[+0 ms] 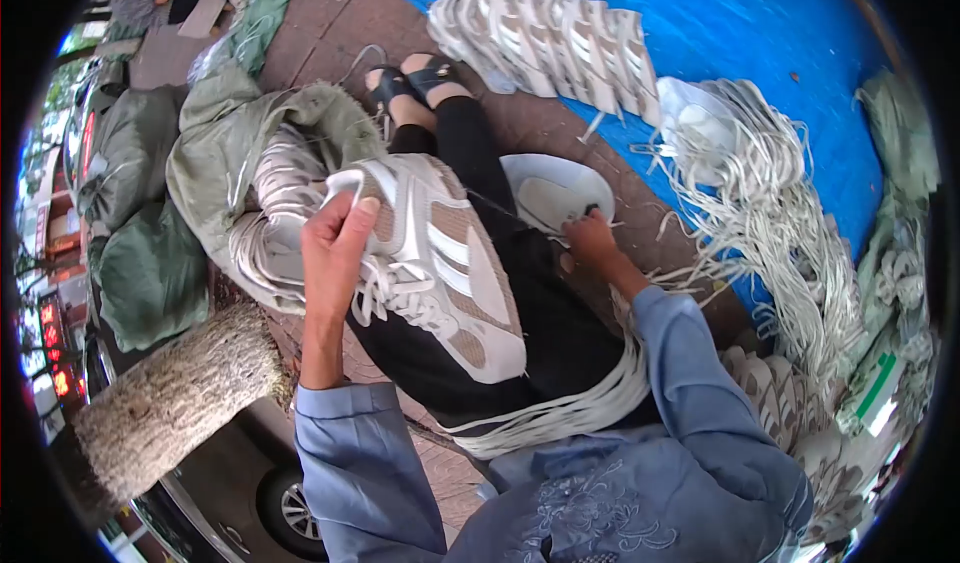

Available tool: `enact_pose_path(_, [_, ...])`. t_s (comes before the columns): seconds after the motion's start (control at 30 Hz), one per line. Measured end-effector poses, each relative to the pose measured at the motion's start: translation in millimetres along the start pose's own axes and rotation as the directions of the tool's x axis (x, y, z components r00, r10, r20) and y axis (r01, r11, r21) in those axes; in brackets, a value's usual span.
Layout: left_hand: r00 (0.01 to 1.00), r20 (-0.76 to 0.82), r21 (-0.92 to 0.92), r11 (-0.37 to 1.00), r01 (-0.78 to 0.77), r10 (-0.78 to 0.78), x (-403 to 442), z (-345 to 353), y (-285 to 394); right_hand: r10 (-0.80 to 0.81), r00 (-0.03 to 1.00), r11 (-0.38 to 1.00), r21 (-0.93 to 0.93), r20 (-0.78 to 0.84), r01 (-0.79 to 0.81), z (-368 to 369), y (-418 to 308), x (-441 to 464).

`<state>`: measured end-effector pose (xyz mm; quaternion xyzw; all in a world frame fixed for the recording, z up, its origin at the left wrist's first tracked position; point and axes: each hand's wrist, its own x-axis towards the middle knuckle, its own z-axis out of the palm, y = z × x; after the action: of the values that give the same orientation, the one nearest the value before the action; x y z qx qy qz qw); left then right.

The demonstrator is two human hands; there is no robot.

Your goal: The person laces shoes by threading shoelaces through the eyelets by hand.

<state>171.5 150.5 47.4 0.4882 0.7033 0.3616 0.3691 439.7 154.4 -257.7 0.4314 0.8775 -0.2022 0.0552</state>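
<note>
My left hand (pixel 338 238) grips a beige and white shoe upper (pixel 440 263) by its edge, thumb on top. The upper lies over my lap, with white laces (pixel 400 298) loosely threaded at its front. My right hand (pixel 595 243) is closed, fingers pinched around something small and dark that I cannot make out. A thin dark line runs from near the upper toward this hand. Just beyond the right hand is a white oval dish-like thing (pixel 558 188), partly covered by it. A bundle of white laces (pixel 570 408) lies across my lap.
A blue tarp (pixel 700 23) on the right holds rows of stacked shoe uppers (pixel 545 48) and a long heap of white laces (pixel 790 233). On the left, an open green sack (pixel 225 143) holds more uppers. A tree trunk (pixel 180 398) and a parked car (pixel 250 483) stand lower left.
</note>
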Motion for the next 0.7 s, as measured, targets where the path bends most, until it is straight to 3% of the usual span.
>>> enact_pose_path(0.03, [0.999,0.008,0.012,0.999,0.048,-0.048,1,-2,8,-0.002,0.999,1.0,-0.01,0.032,0.002,-10,4,2])
enact_pose_path(0.1, [0.998,-0.02,-0.058,0.997,0.058,-0.059,3,1,10,-0.102,0.917,0.987,0.078,-0.387,0.142,-61,26,7])
enact_pose_path(0.17, [0.999,0.019,0.073,0.996,0.047,-0.049,3,0,11,-0.251,0.914,0.954,0.078,-0.319,0.289,-132,53,13])
enact_pose_path(0.2, [0.997,0.044,0.125,0.991,0.051,-0.057,1,3,15,-0.317,0.925,0.935,0.093,-0.209,0.342,-175,60,8])
enact_pose_path(0.27, [0.994,0.105,0.28,0.958,-0.061,0.033,-6,12,22,-0.38,0.924,0.922,0.059,-0.033,0.381,-265,58,-15])
enact_pose_path(0.33, [0.972,0.165,0.339,0.916,-0.215,0.167,-15,23,29,-0.512,0.859,0.859,-0.015,-0.007,0.512,-345,46,-43])
enact_pose_path(0.43, [0.947,0.198,0.465,0.826,-0.319,0.254,-29,48,33,-0.38,0.889,0.898,0.332,0.255,0.289,-440,9,-85])
enact_pose_path(0.47, [0.937,0.205,0.505,0.789,-0.349,0.283,-34,58,37,-0.397,0.857,0.892,0.36,0.33,0.274,-459,-13,-95])
enact_pose_path(0.5, [0.94,0.269,0.492,0.809,-0.322,0.211,-36,68,32,-0.413,0.818,0.885,0.389,0.401,0.255,-471,-39,-101])
enact_pose_path(0.57, [0.931,0.279,0.534,0.768,-0.354,0.235,-51,95,30,-0.688,0.581,0.724,0.362,0.434,0.587,-467,-80,-95])
enact_pose_path(0.6, [0.927,0.268,0.551,0.748,-0.37,0.261,-58,107,22,-0.547,0.548,0.824,0.292,0.633,0.485,-465,-112,-88])
enact_pose_path(0.63, [0.915,0.253,0.515,0.758,-0.401,0.313,-59,102,14,-0.759,0.475,0.646,0.422,0.446,0.636,-446,-125,-76])
enact_pose_path(0.67, [0.901,0.237,0.479,0.763,-0.434,0.364,-60,98,5,-0.789,0.345,0.604,0.544,0.508,0.582,-426,-144,-56])
enact_pose_path(0.7, [0.883,0.22,0.444,0.764,-0.469,0.414,-60,93,-3,-0.782,0.447,0.619,0.455,0.434,0.64,-403,-159,-44])
